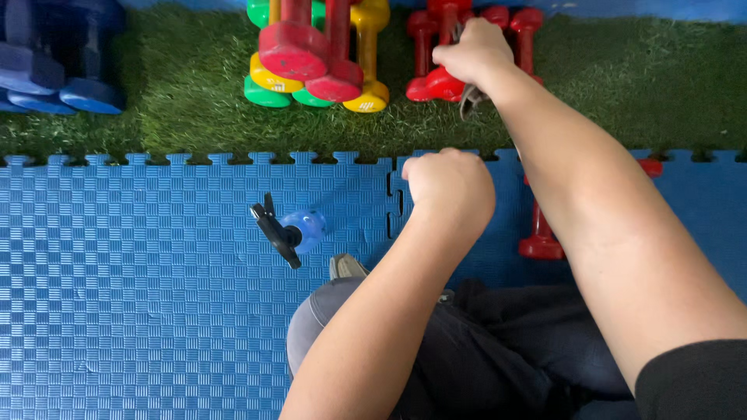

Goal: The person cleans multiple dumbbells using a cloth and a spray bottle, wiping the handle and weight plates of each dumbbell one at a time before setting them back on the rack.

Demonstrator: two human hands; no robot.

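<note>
While the person crouches on the blue foam mat (156, 311), the right hand (475, 50) reaches forward onto the green turf (607, 85) and closes around a red dumbbell (436, 82) in the far row. A dark grey cloth (469, 99) hangs from under that fist; it looks pressed against the dumbbell's handle, though the grip hides the contact, so I can't be sure. The dumbbell's long axis runs away from the person, its near head towards the mat edge.

The left hand (450, 185) is curled into a loose fist over the mat seam, nearer the body, touching nothing I can make out; whether it holds anything inside the fist, cannot tell. So the right hand is on the dumbbell, the left well short of it.

Left of the gripped one, a cluster of dumbbells (319, 62) in red, yellow and green stands stacked on the turf. Dark blue dumbbells (58, 70) sit far left. Another red dumbbell (541, 233) lies on the mat beneath the right forearm, partly hidden. A blue spray bottle (299, 229) with a black trigger lies on its side on the mat, left of the left hand, just ahead of a grey shoe (346, 267).
</note>
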